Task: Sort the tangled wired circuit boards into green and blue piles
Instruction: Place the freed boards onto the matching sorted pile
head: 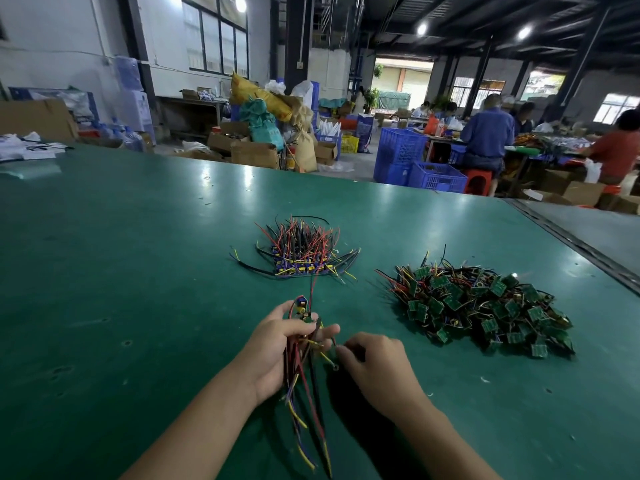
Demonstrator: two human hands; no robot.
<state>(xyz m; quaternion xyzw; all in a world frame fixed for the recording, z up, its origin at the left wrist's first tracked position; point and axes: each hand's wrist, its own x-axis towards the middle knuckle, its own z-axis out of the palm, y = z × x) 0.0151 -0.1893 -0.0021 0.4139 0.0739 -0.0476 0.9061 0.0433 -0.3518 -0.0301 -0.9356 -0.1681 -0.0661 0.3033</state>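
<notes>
Grip of my left hand [273,351] closed round a bundle of wired boards [302,308], right hand [377,367] pinching one of its wires; blue pile [304,261] and larger green pile [485,306] lie apart on the tabletop [121,271], so seemingly only this handful remains.

Board stack [304,263] on table [121,254]; loose heap [485,306] to right; wire bundle [304,372] before stack, in left hand [277,348].

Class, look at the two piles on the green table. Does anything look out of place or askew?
No board sits in the wrong pile, as far as shows. The green pile is a loose jumble spreading at its near edge, while the blue pile lies in tidy rows.
</notes>
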